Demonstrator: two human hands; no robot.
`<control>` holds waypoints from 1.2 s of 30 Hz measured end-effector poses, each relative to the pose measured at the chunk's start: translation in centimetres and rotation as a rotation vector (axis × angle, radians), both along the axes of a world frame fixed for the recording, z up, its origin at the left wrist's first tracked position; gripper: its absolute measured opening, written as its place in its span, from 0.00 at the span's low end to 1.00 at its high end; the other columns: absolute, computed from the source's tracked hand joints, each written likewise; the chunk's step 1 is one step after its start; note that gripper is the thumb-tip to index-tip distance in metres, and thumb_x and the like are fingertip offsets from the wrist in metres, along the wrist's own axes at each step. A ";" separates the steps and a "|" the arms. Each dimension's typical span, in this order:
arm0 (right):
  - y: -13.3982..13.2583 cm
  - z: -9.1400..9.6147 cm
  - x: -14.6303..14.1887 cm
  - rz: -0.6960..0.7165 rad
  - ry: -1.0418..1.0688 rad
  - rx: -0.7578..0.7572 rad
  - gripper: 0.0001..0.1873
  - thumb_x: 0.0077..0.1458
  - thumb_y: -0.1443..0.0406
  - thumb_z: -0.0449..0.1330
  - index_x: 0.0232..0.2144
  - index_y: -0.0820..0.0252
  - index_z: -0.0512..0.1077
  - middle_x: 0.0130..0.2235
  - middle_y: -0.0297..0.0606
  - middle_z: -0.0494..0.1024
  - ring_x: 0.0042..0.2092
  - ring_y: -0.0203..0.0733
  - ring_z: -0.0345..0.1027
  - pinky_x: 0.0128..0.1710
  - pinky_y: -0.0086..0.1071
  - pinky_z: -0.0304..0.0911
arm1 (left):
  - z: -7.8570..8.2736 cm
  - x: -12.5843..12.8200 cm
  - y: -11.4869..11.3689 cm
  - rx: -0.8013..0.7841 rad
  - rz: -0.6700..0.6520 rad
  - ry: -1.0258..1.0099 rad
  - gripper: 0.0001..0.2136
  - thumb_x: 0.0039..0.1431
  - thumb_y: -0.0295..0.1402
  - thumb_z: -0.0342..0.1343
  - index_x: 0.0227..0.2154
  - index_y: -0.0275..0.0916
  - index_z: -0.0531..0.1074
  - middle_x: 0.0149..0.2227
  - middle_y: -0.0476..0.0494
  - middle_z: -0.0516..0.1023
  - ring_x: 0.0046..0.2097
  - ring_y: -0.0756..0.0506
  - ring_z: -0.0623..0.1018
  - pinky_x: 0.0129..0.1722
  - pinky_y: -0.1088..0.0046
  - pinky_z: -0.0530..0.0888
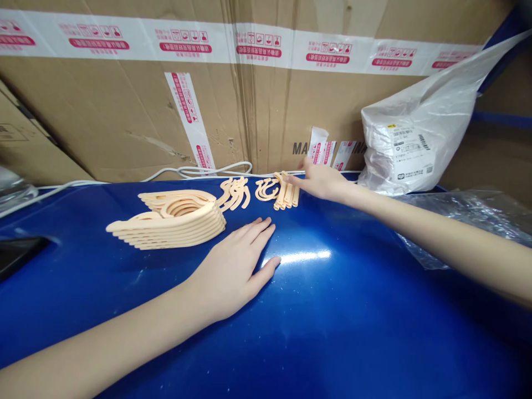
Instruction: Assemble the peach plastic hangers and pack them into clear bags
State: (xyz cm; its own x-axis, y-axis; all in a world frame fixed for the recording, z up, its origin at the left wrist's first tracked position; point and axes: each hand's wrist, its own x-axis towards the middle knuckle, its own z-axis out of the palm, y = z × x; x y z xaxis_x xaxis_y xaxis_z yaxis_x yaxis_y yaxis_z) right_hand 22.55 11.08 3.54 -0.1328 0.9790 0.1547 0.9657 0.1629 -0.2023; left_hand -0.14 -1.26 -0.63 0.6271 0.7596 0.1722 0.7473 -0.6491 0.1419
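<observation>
My left hand (236, 266) lies palm down on the blue table, fingers stretched out and thumb apart, with nothing in it. Left of it sits a neat stack of curved beige plastic hanger parts (183, 230). Just behind the stack is a small pile of S-curved beige pieces (235, 194). My right hand (320, 178) reaches to the back of the table, fingers apart, at a row of short beige tubes (286, 195); its fingertips are at their upper ends, and contact is hard to tell. Several beige hooks (266, 190) lie against the tubes on the left.
Large cardboard boxes (124, 116) with printed tape stand along the table's back edge. A white cable (183, 173) runs in front of them. At right are a labelled white plastic bag (399, 144) and clear plastic wrap (469, 213). A black object (20, 255) lies at the left edge.
</observation>
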 end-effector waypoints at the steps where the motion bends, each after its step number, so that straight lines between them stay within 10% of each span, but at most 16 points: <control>1: 0.5 -0.1 -0.4 -0.021 -0.001 -0.014 0.38 0.59 0.40 0.49 0.52 0.69 0.64 0.43 0.58 0.78 0.46 0.61 0.73 0.43 0.46 0.64 | 0.0 0.0 0.0 -0.003 0.001 0.000 0.27 0.69 0.45 0.42 0.64 0.32 0.60 0.66 0.36 0.61 0.67 0.37 0.62 0.64 0.51 0.63; 12: 1.2 -0.2 -1.2 -0.033 0.069 -0.155 0.27 0.59 0.52 0.56 0.50 0.70 0.69 0.31 0.45 0.80 0.23 0.41 0.72 0.28 0.35 0.66 | 0.1 -0.1 -0.2 0.000 0.000 -0.008 0.27 0.69 0.44 0.43 0.63 0.32 0.61 0.66 0.35 0.61 0.67 0.37 0.62 0.64 0.51 0.64; 21: 0.3 1.8 -0.7 0.028 0.035 -0.025 0.19 0.54 0.59 0.61 0.42 0.70 0.76 0.32 0.49 0.80 0.34 0.49 0.74 0.32 0.36 0.64 | 0.5 -0.2 -0.4 -0.002 0.013 -0.049 0.28 0.69 0.43 0.43 0.65 0.31 0.55 0.67 0.33 0.59 0.67 0.37 0.62 0.64 0.53 0.64; 26: -3.9 1.9 0.1 0.254 0.089 -0.033 0.12 0.51 0.63 0.62 0.38 0.63 0.77 0.31 0.37 0.79 0.31 0.40 0.72 0.31 0.31 0.61 | 0.9 -0.3 -0.5 0.149 0.014 -0.190 0.32 0.68 0.43 0.46 0.68 0.30 0.43 0.70 0.30 0.50 0.70 0.38 0.53 0.66 0.54 0.59; 31: -9.5 -0.2 -0.5 0.602 0.224 -0.038 0.09 0.53 0.68 0.60 0.38 0.62 0.76 0.35 0.37 0.76 0.36 0.39 0.70 0.35 0.31 0.63 | 1.4 -0.4 -0.1 0.085 -0.018 -0.292 0.18 0.69 0.43 0.48 0.53 0.38 0.65 0.52 0.39 0.73 0.53 0.39 0.71 0.52 0.58 0.70; 36: -11.9 -2.1 -0.5 0.715 0.244 -0.083 0.12 0.61 0.64 0.56 0.43 0.63 0.75 0.39 0.39 0.71 0.34 0.36 0.68 0.35 0.31 0.65 | 1.6 -0.5 0.1 -0.057 -0.075 -0.227 0.11 0.69 0.40 0.49 0.35 0.40 0.71 0.37 0.47 0.74 0.39 0.44 0.70 0.39 0.65 0.68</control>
State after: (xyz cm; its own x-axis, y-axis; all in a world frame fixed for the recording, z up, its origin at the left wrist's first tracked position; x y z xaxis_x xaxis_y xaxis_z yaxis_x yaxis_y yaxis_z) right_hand 22.09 -0.87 1.41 -0.7111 0.6768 0.1906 0.5568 0.7076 -0.4352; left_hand -0.67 -1.12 1.02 0.6323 0.7250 0.2731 0.6422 -0.6877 0.3387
